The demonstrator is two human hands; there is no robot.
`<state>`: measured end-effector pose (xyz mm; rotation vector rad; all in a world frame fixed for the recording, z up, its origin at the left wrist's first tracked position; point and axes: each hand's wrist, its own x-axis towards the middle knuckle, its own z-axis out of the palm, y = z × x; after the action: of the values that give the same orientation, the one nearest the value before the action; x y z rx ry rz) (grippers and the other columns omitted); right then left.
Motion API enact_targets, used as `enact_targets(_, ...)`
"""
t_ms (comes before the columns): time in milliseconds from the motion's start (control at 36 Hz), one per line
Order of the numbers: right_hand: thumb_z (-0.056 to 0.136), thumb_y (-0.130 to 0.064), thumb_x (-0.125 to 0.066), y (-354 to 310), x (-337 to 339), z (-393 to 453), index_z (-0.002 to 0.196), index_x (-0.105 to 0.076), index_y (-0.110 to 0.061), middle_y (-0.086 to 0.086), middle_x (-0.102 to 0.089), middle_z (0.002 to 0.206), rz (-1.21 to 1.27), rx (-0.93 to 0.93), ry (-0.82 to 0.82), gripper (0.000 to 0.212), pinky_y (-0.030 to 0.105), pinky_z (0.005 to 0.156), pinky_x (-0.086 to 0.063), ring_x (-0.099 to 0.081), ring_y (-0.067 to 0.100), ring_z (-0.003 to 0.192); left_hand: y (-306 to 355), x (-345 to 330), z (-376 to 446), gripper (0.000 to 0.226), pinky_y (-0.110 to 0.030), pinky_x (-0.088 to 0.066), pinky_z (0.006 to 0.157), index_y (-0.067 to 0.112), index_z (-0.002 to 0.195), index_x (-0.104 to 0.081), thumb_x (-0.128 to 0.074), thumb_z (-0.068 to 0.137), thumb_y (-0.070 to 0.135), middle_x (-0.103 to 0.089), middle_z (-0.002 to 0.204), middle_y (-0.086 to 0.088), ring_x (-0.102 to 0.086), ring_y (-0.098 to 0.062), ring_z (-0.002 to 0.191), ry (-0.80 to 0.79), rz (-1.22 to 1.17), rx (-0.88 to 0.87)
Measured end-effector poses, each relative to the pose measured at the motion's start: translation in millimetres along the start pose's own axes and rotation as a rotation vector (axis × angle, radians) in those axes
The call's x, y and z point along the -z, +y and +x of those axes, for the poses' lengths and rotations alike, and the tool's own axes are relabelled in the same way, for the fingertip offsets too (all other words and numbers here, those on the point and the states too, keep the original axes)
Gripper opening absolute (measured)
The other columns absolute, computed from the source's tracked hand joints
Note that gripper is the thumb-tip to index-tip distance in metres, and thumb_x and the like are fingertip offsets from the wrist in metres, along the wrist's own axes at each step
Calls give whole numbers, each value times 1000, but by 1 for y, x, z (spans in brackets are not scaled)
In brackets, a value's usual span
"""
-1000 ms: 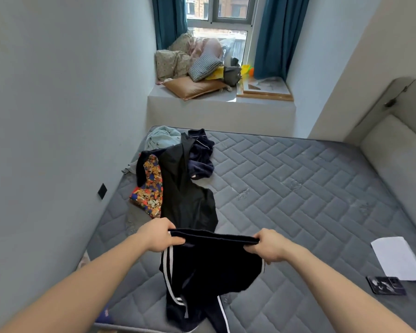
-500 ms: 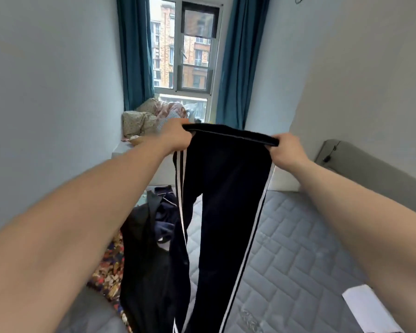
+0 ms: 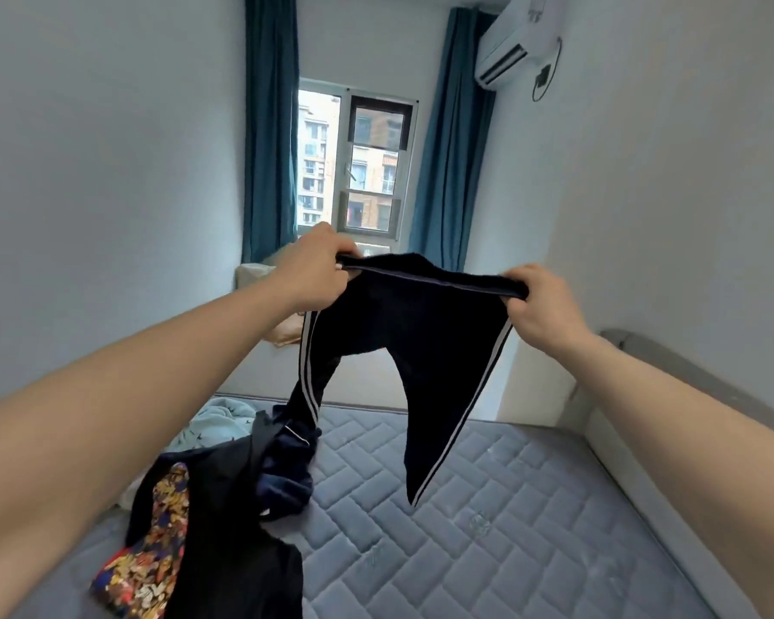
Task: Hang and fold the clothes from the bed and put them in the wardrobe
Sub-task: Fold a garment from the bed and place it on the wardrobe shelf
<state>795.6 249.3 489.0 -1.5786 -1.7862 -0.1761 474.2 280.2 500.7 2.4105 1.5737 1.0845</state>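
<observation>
The dark track trousers (image 3: 425,350) now hang in the air over the mattress (image 3: 488,529), legs swinging apart, lifted from the bed a second ago. The left hand (image 3: 318,265) and right hand (image 3: 539,301) each clench the waistband ends. Probably folding comes next. Other clothes (image 3: 224,507) wait at the mattress's left edge.

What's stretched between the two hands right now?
In the head view, the waistband of the dark striped trousers spans from the left hand to the right hand; nothing else lies between them.
</observation>
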Motion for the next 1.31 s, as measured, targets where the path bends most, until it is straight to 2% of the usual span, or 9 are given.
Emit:
enact_targets(83, 87, -4, -56, 28, -25, -42, 112, -73, -21, -4, -61, 103, 14, 33, -138, 35, 28, 81, -38, -57, 19, 95, -4, -38, -44, 21, -41, -43, 104, 24, 114, -73, -70, 94, 22, -52, 122, -5, -53, -26, 112, -88, 38, 61)
enact_targets(250, 84, -15, -60, 76, -94, -165, 70, -58, -37, -8, -59, 77, 14, 23, -512, 26, 35, 62, -38, -61, 25, 82, -33, -130, -168, 23, -35, -44, 92, 20, 113, -74, -69, 92, 12, -51, 103, 0, -53, -20, 91, -300, 29, 197)
enact_targets(306, 83, -20, -60, 93, -121, -213, 82, -67, -34, -7, -67, 87, 19, -34, -614, 16, 35, 68, -45, -64, 23, 90, -46, -164, -216, 25, -32, -44, 93, 23, 114, -74, -70, 91, 15, -51, 105, 7, -54, -15, 92, -362, 46, 230)
enact_targets(500, 80, -24, -47, 137, -210, -371, 110, -71, -35, -9, -67, 108, -12, -180, -973, 40, 35, 86, -50, -62, 20, 105, -90, -285, -384, 23, -23, -42, 85, 30, 114, -73, -68, 94, 22, -45, 100, 16, -56, -10, 85, -624, -3, 408)
enact_targets(722, 83, -13, -46, 160, -288, -538, 91, -65, -51, -13, -67, 113, 14, -379, -1299, 43, 27, 86, -49, -64, 17, 107, -122, -389, -553, 28, -25, -43, 90, 31, 126, -69, -61, 100, 30, -43, 108, 13, -54, -13, 91, -918, -39, 576)
enact_targets(833, 78, -18, -46, 173, -320, -613, 112, -71, -43, -13, -68, 113, -2, -439, -1384, 50, 22, 81, -44, -64, 14, 109, -130, -424, -616, 32, -26, -43, 94, 32, 130, -67, -60, 98, 28, -48, 120, 9, -62, -19, 104, -1029, -49, 602)
enact_targets(944, 82, -17, -51, 191, -344, -682, 126, -65, -41, -18, -58, 131, -8, -518, -1450, 53, 20, 100, -43, -56, 8, 123, -138, -454, -668, 41, -32, -43, 91, 34, 135, -62, -54, 97, 22, -46, 125, 7, -59, -23, 97, -1123, -34, 595)
enact_targets(1083, 90, -23, -56, 209, -371, -759, 132, -61, -44, -24, -46, 134, 7, -546, -1474, 48, 15, 103, -37, -51, 2, 128, -146, -489, -721, 39, -32, -44, 89, 27, 125, -67, -49, 90, 18, -45, 117, 5, -61, -24, 102, -1174, -79, 613)
enact_targets(1306, 87, -9, -53, 221, -403, -828, 146, -48, -27, -5, -28, 152, -19, -545, -1509, 61, 20, 109, -37, -48, 13, 134, -140, -526, -763, 43, -20, -45, 97, 24, 122, -72, -68, 86, 46, -50, 108, 17, -57, -2, 98, -999, -185, 998)
